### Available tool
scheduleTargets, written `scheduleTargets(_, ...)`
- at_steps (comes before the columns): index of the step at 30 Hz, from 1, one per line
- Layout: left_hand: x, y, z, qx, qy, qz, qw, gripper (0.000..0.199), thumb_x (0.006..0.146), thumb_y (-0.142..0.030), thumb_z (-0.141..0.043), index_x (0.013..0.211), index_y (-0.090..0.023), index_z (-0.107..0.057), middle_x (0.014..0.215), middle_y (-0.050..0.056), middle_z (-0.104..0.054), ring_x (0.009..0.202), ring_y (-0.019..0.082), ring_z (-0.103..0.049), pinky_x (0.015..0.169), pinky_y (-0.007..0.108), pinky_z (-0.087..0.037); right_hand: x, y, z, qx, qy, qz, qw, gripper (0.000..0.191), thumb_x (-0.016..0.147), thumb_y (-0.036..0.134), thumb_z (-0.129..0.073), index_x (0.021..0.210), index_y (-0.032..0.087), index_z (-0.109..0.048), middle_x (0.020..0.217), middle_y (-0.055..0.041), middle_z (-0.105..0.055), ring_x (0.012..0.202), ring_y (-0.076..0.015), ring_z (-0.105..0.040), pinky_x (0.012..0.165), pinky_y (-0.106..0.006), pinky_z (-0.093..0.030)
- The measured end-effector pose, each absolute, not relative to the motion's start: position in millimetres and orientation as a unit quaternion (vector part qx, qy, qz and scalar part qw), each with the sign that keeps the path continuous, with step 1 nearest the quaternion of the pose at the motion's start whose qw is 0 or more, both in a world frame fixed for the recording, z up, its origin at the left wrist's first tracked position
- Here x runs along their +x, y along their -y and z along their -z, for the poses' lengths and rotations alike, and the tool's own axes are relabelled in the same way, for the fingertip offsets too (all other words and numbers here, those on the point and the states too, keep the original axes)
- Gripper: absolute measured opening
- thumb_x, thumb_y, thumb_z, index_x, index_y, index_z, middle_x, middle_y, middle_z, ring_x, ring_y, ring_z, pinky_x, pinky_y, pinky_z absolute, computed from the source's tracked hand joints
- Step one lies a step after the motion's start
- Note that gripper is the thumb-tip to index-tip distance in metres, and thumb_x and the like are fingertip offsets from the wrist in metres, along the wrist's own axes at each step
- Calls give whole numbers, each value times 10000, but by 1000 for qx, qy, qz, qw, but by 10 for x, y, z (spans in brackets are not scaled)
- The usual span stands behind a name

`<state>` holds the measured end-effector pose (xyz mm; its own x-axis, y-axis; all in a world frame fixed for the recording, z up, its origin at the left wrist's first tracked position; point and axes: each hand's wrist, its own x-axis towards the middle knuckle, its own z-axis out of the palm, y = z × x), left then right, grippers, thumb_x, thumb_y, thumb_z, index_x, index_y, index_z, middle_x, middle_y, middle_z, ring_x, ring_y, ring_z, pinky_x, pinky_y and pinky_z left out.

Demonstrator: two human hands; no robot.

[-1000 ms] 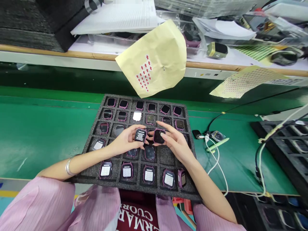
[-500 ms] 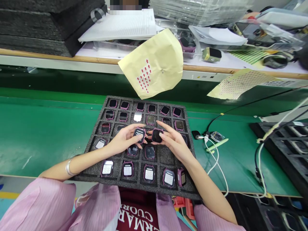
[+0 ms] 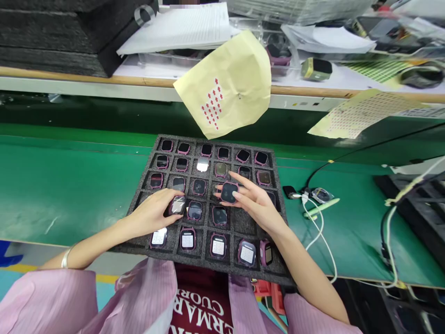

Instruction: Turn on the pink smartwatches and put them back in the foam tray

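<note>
Over the foam tray [image 3: 244, 222] on the green desk [image 3: 69, 185], left hand [image 3: 153, 211] pinches a pale-screened watch [image 3: 178, 205], right hand [image 3: 257, 204] has a dark-screened watch [image 3: 229, 191] between thumb and fingers [image 3: 240, 179]. Four front-row watches [image 3: 187, 239] show white lists, back-row watches [image 3: 206, 150] are dark, so partway-ish imo.

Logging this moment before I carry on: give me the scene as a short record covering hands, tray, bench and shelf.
left hand: grips a pale-screened watch at the tray's left side; whether it touches the tray is hidden
right hand: holds a dark watch face up over the tray
tray: black, gridded, purple-framed watches in compartments
near row: four white-screened watches, plus a tilted watch at the right end
bench: green; green stick right of the tray
shelf: yellow paper overhangs its edge
</note>
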<state>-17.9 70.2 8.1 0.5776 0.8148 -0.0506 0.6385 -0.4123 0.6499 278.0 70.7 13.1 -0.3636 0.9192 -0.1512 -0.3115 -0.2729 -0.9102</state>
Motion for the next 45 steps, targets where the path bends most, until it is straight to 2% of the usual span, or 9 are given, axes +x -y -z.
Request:
scheduleTargets(5, -171, -647, -60, 889, -411, -98, 173, 542, 822, -456, -672, 1190, -97, -501, 1192, 175, -551, 1095, 314, -532, 916, 469, -486, 2752, -723, -150, -369, 449, -697, 420, 491, 872, 252, -698, 1334, 239, -532, 1078, -79, -726, 993, -262, -699, 836, -436, -589)
scheduleTargets(12, 374, -623, -13, 898, -436, -5, 64, 250, 952, -281, -482, 1016, -69, -599, 930, 165, -639, 891, 307, -592, 783, 445, -493, 2751, -723, -145, -397, 486, -655, 420, 354, 812, 250, -760, 1159, 241, -685, 1031, -59, -732, 899, -214, -702, 712, -303, -596)
scheduleTargets(16, 425, -641, 42, 861, -468, -62, 191, 267, 887, -297, -608, 1068, -103, -585, 964, 143, -635, 900, 285, -608, 791, 408, -492, 2768, -718, -139, -400, 484, -654, 421, 344, 821, 253, -753, 1159, 253, -689, 1038, -52, -731, 947, -222, -688, 770, -328, -587)
scheduleTargets(21, 340, -728, 43, 769, -419, -163, 455, 213, 861, -383, -628, 886, -177, -678, 857, 52, -619, 797, 190, -591, 707, 294, -469, 2768, -711, -159, -389, 466, -674, 420, 347, 835, 274, -739, 1177, 257, -682, 1092, -63, -717, 980, -253, -681, 788, -381, -586)
scheduleTargets(24, 370, -811, -29, 641, -413, -243, 599, 231, 824, -392, -669, 846, -163, -686, 927, 68, -654, 873, 189, -609, 758, 286, -479, 2765, -702, -184, -377, 449, -690, 424, 363, 844, 278, -726, 1202, 255, -670, 1133, -73, -705, 1035, -268, -668, 810, -393, -580)
scheduleTargets(27, 439, -902, -145, 501, -412, -298, 700, 268, 809, -402, -697, 885, -146, -674, 860, 47, -691, 783, 158, -624, 781, 283, -474, 2775, -705, -203, -370, 438, -699, 428, 367, 841, 271, -726, 1203, 250, -669, 1148, -82, -701, 1059, -276, -661, 814, -394, -576)
scheduleTargets(34, 592, -982, -236, 408, -418, -333, 740, 323, 843, -398, -661, 1054, -153, -665, 914, 47, -655, 795, 142, -574, 735, 250, -447, 2834, -733, -188, -372, 441, -687, 442, 345, 776, 244, -782, 1112, 218, -707, 1079, -91, -724, 986, -276, -676, 789, -393, -573)
scheduleTargets(38, 627, -960, -190, 363, -437, -315, 760, 292, 836, -390, -644, 1007, -154, -665, 875, 35, -615, 744, 129, -536, 635, 232, -417, 2836, -734, -188, -369, 440, -687, 445, 353, 761, 232, -791, 1104, 229, -710, 1076, -85, -723, 994, -278, -668, 793, -403, -574)
scheduleTargets(45, 643, -941, -166, 457, -431, -288, 723, 324, 672, -140, -689, 990, -161, -633, 829, -9, -592, 759, 132, -538, 690, 249, -413, 2826, -758, -165, -359, 459, -691, 428, 332, 791, 239, -762, 1120, 243, -712, 1055, -72, -724, 940, -249, -677, 820, -389, -556)
